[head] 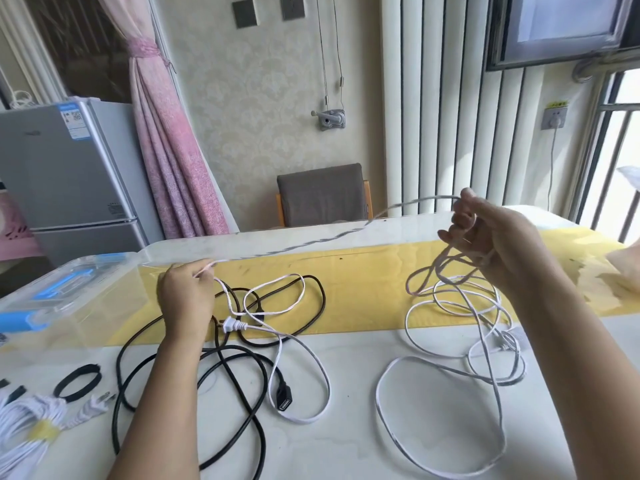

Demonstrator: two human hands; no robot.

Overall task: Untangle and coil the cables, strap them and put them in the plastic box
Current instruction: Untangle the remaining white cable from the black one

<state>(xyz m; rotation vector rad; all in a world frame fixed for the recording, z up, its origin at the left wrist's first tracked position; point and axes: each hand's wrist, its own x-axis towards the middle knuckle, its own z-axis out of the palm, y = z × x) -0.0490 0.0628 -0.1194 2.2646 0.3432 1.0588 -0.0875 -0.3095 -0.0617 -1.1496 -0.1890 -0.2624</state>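
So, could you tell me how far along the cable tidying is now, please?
Done: one white bundle at the near left wears a yellow strap, though it lies outside the plastic box. In hand: the left hand and right hand stretch a white cable between them, the right holding loose loops. Left: the black cable sprawls uncoiled, a black strap lies unused, and everything needs boxing.

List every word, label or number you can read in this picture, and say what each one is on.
Nothing can be read with certainty.
Top sticker on the fridge door: print too small and blurred.
Lower sticker on the fridge: too small.
Yellow label above the wall socket: characters blurred.
No print shows on the white cable held by the left hand and right hand.
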